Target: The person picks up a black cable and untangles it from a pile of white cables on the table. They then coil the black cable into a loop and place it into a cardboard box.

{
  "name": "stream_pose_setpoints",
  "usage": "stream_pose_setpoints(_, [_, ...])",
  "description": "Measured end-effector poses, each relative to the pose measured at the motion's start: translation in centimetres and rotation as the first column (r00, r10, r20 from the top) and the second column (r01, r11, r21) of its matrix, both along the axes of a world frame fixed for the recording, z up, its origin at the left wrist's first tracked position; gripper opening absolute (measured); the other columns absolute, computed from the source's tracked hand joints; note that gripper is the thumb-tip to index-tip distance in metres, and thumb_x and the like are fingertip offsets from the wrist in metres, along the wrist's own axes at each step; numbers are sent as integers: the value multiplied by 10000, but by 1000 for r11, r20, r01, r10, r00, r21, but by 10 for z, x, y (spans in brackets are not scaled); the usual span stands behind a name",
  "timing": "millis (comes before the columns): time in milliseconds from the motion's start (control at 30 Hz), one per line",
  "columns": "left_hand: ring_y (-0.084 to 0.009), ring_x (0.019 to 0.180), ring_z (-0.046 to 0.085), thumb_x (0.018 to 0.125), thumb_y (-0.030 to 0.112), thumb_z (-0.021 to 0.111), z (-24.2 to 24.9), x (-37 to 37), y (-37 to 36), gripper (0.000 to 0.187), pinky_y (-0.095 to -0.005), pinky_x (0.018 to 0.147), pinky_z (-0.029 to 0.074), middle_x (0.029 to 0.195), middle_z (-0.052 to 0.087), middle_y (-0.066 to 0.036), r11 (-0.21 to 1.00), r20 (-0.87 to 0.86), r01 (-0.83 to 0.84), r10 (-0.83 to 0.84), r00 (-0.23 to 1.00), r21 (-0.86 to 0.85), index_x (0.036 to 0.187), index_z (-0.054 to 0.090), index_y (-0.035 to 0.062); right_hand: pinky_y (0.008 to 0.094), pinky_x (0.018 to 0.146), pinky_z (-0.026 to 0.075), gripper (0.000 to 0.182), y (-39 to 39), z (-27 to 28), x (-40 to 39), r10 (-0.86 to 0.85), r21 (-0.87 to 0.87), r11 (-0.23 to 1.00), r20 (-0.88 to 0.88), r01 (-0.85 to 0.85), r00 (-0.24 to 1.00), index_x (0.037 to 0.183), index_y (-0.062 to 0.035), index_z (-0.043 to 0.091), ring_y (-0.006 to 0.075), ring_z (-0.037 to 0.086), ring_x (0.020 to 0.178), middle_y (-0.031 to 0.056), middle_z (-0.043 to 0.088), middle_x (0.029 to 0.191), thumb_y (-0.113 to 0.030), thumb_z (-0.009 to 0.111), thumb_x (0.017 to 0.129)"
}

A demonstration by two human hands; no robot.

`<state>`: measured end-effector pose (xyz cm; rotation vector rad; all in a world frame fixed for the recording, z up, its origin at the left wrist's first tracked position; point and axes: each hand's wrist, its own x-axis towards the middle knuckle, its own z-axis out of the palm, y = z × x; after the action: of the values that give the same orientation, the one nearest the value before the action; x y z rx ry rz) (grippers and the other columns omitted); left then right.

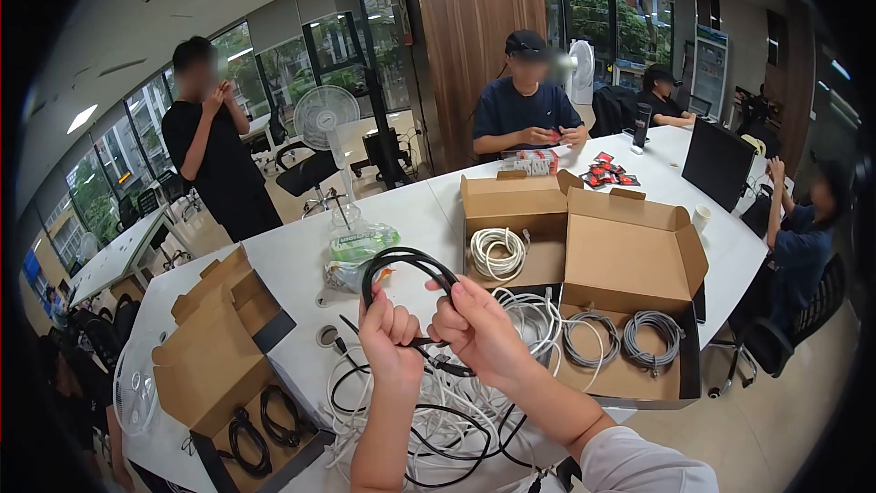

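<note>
My left hand (391,333) and my right hand (474,324) are both closed around a black cable (408,257), which arcs up between them in a loop of a few strands. Below the hands spreads a tangle of white and black cables (401,415). To the left, an open cardboard box (215,399) contains two coiled black cables (246,443). On the right, another open box (639,379) bears two grey cable coils (653,340). A white cable coil (498,254) lies in a box (538,271) behind my right hand.
A roll of tape (327,336) and a green-and-white plastic packet (365,242) lie left of the hands. Red packets (610,171), a monitor (717,164) and a paper cup (701,217) are farther back. Several people are around the table; a fan (327,119) stands behind it.
</note>
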<state>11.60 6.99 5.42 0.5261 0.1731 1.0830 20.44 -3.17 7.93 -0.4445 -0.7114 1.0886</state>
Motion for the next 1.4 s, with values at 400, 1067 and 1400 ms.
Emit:
stream_pose_setpoints(400, [-57,379,229,984,105,413,-21,6,1,138,-219,347,230,491,255,68,971,59,211,-206,977,-109,1053,524,148,227,459,354,246,-17,5,-26,-420,325,908,700,266,578,1055,-11,541,94,465,469,3,457,554,-198,593,904])
stream_pose_setpoints(1067, [-57,508,280,995,161,445,4,-3,-3,151,-217,554,331,558,271,61,918,60,240,-233,971,-314,1016,595,155,409,446,414,260,-3,-9,-28,-435,450,892,883,-52,178,807,-21,492,333,519,465,126,477,515,-242,611,877])
stream_pose_setpoints(1400, [-37,462,283,1002,175,443,13,-8,-2,144,-172,397,329,595,299,53,919,86,259,-245,966,-298,1068,546,99,414,455,415,287,-3,-10,-26,-413,438,891,891,-120,187,768,-25,498,345,510,475,132,471,515,-262,641,845])
